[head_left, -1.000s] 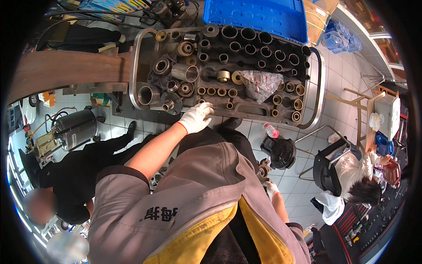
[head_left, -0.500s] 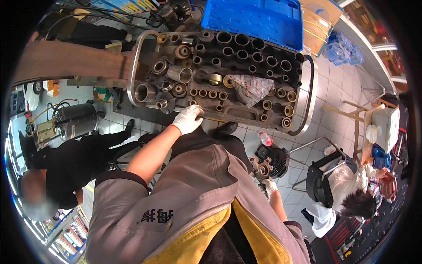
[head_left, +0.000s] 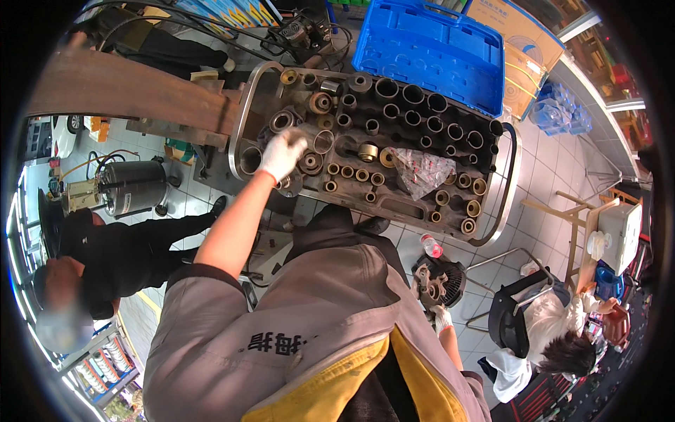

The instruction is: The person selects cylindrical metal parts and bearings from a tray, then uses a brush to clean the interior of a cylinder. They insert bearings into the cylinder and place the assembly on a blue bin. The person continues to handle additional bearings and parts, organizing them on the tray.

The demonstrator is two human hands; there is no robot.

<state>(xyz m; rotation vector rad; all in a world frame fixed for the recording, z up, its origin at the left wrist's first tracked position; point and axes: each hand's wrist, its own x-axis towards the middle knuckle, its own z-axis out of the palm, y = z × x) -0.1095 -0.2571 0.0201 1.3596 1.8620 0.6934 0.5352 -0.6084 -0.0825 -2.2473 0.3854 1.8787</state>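
Over the parts tray (head_left: pixel 348 199), left hand (head_left: pixel 283 156) appears at selection, grip indeterminable; right hand (head_left: pixel 441 318) seemingly grasps metal hub (head_left: pixel 434 287); next move needs precision

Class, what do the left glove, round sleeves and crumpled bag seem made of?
Left glove: probably knitted fabric, matte white, orange-edged cuff. Round sleeves: likely metal, some dark, some gold-toned, rims glinting. Crumpled bag: apparently thin plastic, translucent, glossy creases.

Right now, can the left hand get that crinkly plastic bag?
Probably yes, by reaching right: the left hand is over the left end of the tray, the plastic bag lies uncovered on top, and only metal parts stand between. Blur hides whether the fingers hold something.
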